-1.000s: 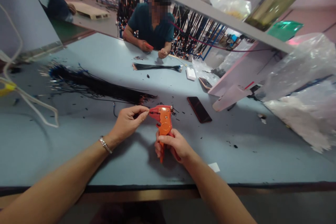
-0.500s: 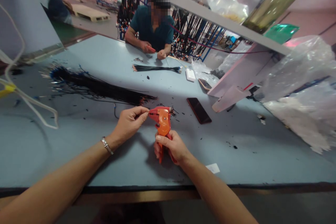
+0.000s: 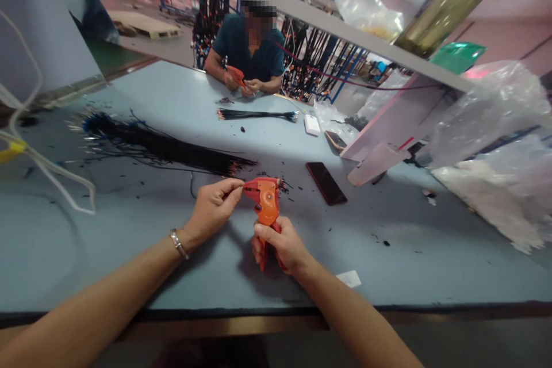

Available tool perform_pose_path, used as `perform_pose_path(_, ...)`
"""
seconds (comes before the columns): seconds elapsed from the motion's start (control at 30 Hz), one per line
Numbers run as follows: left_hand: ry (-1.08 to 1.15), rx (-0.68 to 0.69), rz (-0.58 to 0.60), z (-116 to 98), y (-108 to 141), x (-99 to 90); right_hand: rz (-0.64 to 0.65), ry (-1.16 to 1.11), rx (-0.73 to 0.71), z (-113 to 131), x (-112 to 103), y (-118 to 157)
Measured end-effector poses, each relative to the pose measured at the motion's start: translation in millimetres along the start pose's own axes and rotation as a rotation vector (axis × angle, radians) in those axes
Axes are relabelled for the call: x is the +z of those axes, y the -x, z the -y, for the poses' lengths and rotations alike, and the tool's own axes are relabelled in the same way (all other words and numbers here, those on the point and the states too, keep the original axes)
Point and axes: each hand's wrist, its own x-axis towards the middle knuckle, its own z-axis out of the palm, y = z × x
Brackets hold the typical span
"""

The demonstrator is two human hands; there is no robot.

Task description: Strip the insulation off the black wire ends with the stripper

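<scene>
"Wires [image 3: 172,146] at far left?"

"Black ones, loosely bundled on the table [image 3: 142,270]. Then the left hand [image 3: 214,207], thumb and fingertips pinched together at the nose of the wire stripper [image 3: 268,201]."

"Pinching what?"

"Too small to tell."

"And the right hand [image 3: 282,244]?"

"Wrapped round the orange-and-red wire stripper's handles, over the table."

"Further right?"

"A dark smartphone [image 3: 326,183], lying flat."

Across the table [image 3: 388,276] from you, a person [image 3: 254,60] in a dark teal top; to your right, a dark phone [image 3: 326,183] lying flat, with a second phone [image 3: 336,141] and a small white case [image 3: 311,125] beyond it; at far right, clear plastic bags [image 3: 487,112]; to your left, a looped white cable [image 3: 93,196] with a yellow tag [image 3: 12,151]; in the background, a wooden pallet [image 3: 144,24].
</scene>
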Motion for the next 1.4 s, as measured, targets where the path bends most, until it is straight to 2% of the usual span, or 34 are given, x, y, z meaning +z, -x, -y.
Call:
perform_pose_path(0.2,-0.005,0.007,0.001,1.0,-0.5,0.5,-0.108,0.034,-0.023,1.1,4.6,-0.8)
perform_pose_path(0.4,-0.024,0.0,0.007,2.0,-1.9,1.1,-0.055,-0.013,-0.011,3.8,3.1,-1.9)
perform_pose_path(0.57,-0.039,-0.001,0.002,1.6,-3.6,0.4,-0.096,-0.061,0.02,7.4,1.2,0.3)
perform_pose_path(0.73,-0.102,-0.086,-0.132,5.7,-9.7,-8.6,-0.247,-0.231,-0.089,23.0,-14.3,2.5)
perform_pose_path(0.8,-0.102,-0.089,-0.126,5.9,-10.8,-10.4,-0.256,-0.261,-0.117,27.6,-18.6,2.7)
perform_pose_path(0.97,-0.08,-0.1,-0.098,2.1,-8.9,-8.7,-0.133,-0.197,-0.073,25.2,-13.9,3.4)
perform_pose_path(1.23,-0.058,-0.115,-0.11,-8.6,-6.9,-10.7,-0.04,-0.108,0.012,25.4,-13.6,7.8)
perform_pose_path(1.4,-0.037,-0.079,-0.061,-9.6,-5.9,-11.0,0.117,-0.211,0.02,25.7,-11.7,9.5)
